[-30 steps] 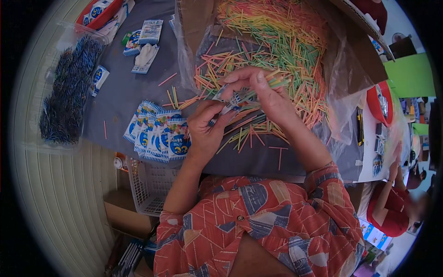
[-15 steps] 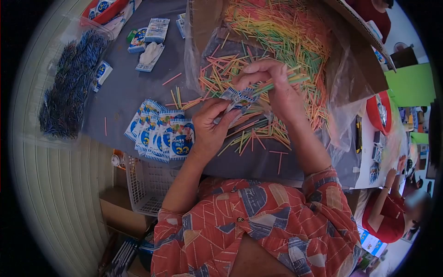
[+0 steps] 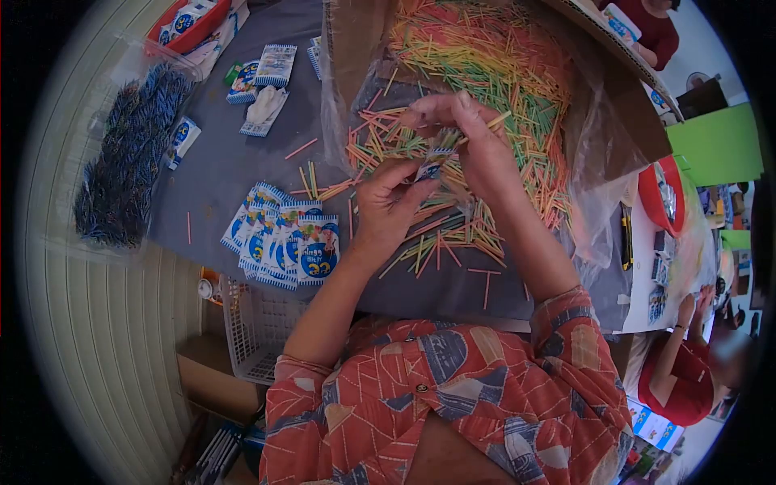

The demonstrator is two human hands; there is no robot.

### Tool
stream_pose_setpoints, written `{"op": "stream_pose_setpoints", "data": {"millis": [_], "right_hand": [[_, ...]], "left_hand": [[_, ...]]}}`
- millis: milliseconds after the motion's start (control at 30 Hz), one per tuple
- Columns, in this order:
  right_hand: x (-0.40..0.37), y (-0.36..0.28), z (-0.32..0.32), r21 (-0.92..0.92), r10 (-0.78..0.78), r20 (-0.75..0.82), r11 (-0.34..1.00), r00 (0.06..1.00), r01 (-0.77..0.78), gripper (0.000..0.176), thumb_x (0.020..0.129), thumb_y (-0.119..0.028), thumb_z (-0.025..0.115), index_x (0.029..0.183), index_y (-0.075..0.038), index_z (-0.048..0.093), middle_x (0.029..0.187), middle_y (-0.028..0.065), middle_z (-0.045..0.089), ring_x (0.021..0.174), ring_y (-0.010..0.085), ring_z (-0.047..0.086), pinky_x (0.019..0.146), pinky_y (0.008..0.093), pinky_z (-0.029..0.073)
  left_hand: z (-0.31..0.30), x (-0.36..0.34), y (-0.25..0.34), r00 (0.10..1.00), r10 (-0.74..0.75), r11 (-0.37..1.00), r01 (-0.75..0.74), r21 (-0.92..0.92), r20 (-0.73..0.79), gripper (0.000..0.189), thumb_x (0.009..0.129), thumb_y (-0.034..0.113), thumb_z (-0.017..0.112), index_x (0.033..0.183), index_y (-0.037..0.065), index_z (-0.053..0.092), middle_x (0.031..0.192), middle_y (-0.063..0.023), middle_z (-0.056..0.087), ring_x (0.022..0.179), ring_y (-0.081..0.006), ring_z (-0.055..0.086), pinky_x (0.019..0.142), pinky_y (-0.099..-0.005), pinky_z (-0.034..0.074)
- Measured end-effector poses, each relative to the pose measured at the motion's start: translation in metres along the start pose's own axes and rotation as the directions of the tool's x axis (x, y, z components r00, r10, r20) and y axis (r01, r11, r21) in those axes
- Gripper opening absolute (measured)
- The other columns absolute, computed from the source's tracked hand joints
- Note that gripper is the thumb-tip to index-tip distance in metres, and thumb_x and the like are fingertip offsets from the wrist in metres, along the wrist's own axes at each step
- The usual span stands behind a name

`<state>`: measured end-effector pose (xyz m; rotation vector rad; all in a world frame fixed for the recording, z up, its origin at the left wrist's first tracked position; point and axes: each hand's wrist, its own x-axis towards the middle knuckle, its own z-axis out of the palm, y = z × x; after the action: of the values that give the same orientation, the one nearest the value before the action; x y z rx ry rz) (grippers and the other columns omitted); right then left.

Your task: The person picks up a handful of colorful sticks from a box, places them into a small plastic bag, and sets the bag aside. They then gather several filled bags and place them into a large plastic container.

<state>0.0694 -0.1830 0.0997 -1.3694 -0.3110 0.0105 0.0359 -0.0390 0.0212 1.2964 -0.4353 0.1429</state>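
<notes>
My left hand (image 3: pixel 390 206) pinches a small blue-and-white packet (image 3: pixel 432 167) between thumb and fingers. Close above it, my right hand (image 3: pixel 483 145) is curled, with thin coloured sticks (image 3: pixel 499 120) between thumb and fingers; a yellow end pokes out past the thumb. Some stick ends seem to stand in the packet's mouth, though fingers partly hide this. Behind both hands lies a big heap of pink, yellow and green sticks (image 3: pixel 485 48) in a plastic-lined cardboard box (image 3: pixel 626 121). Several similar flat packets (image 3: pixel 317 250) lie overlapping left of my left hand.
A clear bag of dark blue twisted pieces (image 3: pixel 129 153) lies at the left. Packets (image 3: pixel 276 65) and a red basin (image 3: pixel 194 24) are further back. A white plastic basket (image 3: pixel 259 323) sits below the table edge. Co-workers, one in a red shirt (image 3: pixel 675 376), are at the right.
The packet has turned more upright in my left hand, which shifted slightly right and up. The sticks fanned from my right hand now show mostly as one yellow end.
</notes>
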Motion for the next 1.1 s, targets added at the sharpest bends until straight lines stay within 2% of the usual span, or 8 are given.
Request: {"op": "stream_pose_setpoints", "data": {"millis": [200, 333, 500, 667, 767, 833, 867, 1100], "right_hand": [[-0.003, 0.008, -0.008, -0.268, -0.051, 0.23, 0.957, 0.972, 0.114, 0.058, 0.101, -0.051, 0.042, 0.118, -0.002, 0.066, 0.115, 0.012, 0.067, 0.107, 0.0184, 0.06, 0.093, 0.03, 0.045], [0.002, 0.001, -0.013, -0.134, -0.104, 0.019, 0.985, 0.994, 0.105, 0.062, 0.1, -0.054, 0.04, 0.122, -0.001, 0.064, 0.124, 0.014, 0.063, 0.113, 0.0224, 0.058, 0.098, 0.0349, 0.043], [-0.007, 0.01, -0.001, -0.55, -0.002, 0.393, 0.801, 0.919, 0.237, 0.061, 0.101, -0.053, 0.038, 0.124, -0.002, 0.062, 0.128, 0.0134, 0.06, 0.118, 0.0235, 0.057, 0.1, 0.0385, 0.042], [0.018, -0.004, -0.065, -0.045, 0.017, -0.015, 0.999, 1.0, -0.018, 0.047, 0.097, -0.041, 0.054, 0.121, -0.003, 0.066, 0.119, 0.0167, 0.064, 0.114, 0.0301, 0.059, 0.101, 0.0408, 0.043], [0.024, 0.002, -0.114, -0.699, -0.092, 0.125, 0.698, 0.988, 0.153, 0.055, 0.088, -0.038, 0.069, 0.133, -0.008, 0.058, 0.128, 0.0153, 0.059, 0.124, 0.0292, 0.052, 0.109, 0.0453, 0.035], [0.017, 0.008, -0.117, -0.986, 0.264, 0.129, -0.073, 0.956, 0.153, 0.074, 0.075, -0.036, 0.079, 0.14, -0.013, 0.051, 0.14, 0.0164, 0.049, 0.133, 0.0326, 0.041, 0.112, 0.0502, 0.028], [0.014, 0.006, -0.107, -0.988, 0.374, 0.078, -0.095, 0.924, 0.122, 0.086, 0.071, -0.039, 0.079, 0.145, -0.012, 0.045, 0.148, 0.0179, 0.038, 0.138, 0.036, 0.031, 0.114, 0.0532, 0.023], [0.03, 0.045, -0.098, -0.966, 0.421, 0.14, -0.143, 0.896, 0.218, 0.064, 0.073, -0.027, 0.07, 0.13, -0.003, 0.052, 0.128, 0.0214, 0.047, 0.123, 0.0365, 0.041, 0.096, 0.0539, 0.036]], "left_hand": [[0.001, 0.005, -0.006, 0.999, 0.017, 0.999, -0.018, 0.049, 0.031, 0.021, 0.083, -0.006, 0.07, 0.104, -0.003, 0.067, 0.099, -0.0069, 0.065, 0.091, -0.0145, 0.063, 0.079, -0.0272, 0.051], [0.002, 0.002, -0.007, 0.999, 0.026, 0.999, -0.028, -0.042, -0.035, 0.019, 0.084, -0.008, 0.068, 0.102, -0.003, 0.067, 0.098, -0.0061, 0.066, 0.09, -0.014, 0.063, 0.077, -0.0265, 0.05], [0.005, 0.001, 0.0, 1.0, -0.001, 1.0, 0.001, 0.009, 0.01, 0.018, 0.084, -0.008, 0.066, 0.101, -0.003, 0.067, 0.095, -0.0067, 0.067, 0.089, -0.0143, 0.064, 0.078, -0.0272, 0.05], [-0.034, -0.044, 0.05, 0.995, -0.09, 0.93, 0.069, 0.36, 0.041, 0.02, 0.087, -0.006, 0.065, 0.106, -0.002, 0.069, 0.097, -0.0052, 0.066, 0.088, -0.0105, 0.06, 0.078, -0.0243, 0.046], [-0.067, -0.086, 0.089, 0.997, -0.057, 0.795, 0.079, 0.601, -0.055, 0.021, 0.082, 0.0, 0.071, 0.102, 0.001, 0.068, 0.089, -0.0115, 0.063, 0.081, -0.0264, 0.058, 0.072, -0.0369, 0.045], [-0.077, -0.089, 0.09, 0.997, -0.062, 0.432, 0.077, 0.898, -0.056, 0.025, 0.08, 0.003, 0.072, 0.105, 0.002, 0.067, 0.095, -0.0118, 0.061, 0.086, -0.0279, 0.056, 0.076, -0.0401, 0.043], [-0.079, -0.091, 0.091, 0.996, -0.052, -0.031, 0.068, 0.997, -0.07, 0.03, 0.079, 0.007, 0.074, 0.108, 0.004, 0.067, 0.101, -0.0121, 0.059, 0.091, -0.0294, 0.054, 0.08, -0.0432, 0.042], [-0.029, -0.047, 0.073, 0.979, 0.045, 0.235, -0.202, 0.951, 0.197, 0.037, 0.077, 0.016, 0.074, 0.111, 0.004, 0.065, 0.103, -0.0128, 0.055, 0.097, -0.0327, 0.053, 0.084, -0.0458, 0.042]]}}
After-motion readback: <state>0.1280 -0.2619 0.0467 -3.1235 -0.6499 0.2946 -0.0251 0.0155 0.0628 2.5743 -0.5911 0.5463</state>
